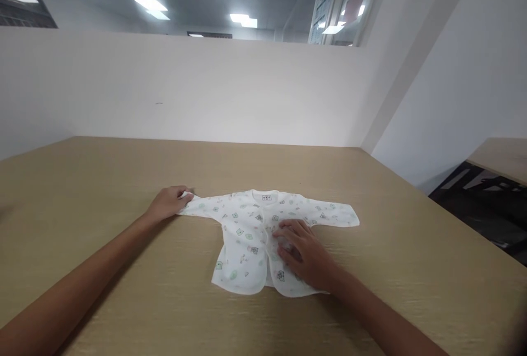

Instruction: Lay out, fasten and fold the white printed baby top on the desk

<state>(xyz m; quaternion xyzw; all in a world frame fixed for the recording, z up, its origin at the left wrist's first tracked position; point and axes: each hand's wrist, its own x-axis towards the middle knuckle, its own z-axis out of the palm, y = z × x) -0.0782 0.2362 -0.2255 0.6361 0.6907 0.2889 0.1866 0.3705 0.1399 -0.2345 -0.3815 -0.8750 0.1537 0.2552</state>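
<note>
A white baby shirt [247, 246] with small green and grey animal prints lies flat on the wooden table, its front facing up and both sleeves spread sideways. My left hand [168, 202] is closed on the cuff of the sleeve at the left, thumb and fingers pinching the cloth. Over the right front panel rests my right hand [307, 251], its fingers slightly bent and apart, touching the cloth; part of the panel is hidden beneath it. The collar, with a small printed label inside, points away from me. Below the chest, the two front edges part slightly.
The tabletop [123, 169] ends at a white partition [218, 92] at the back. A white wall [448, 70] rises at the right. Another table with a dark frame [486, 202] stands beyond the right edge.
</note>
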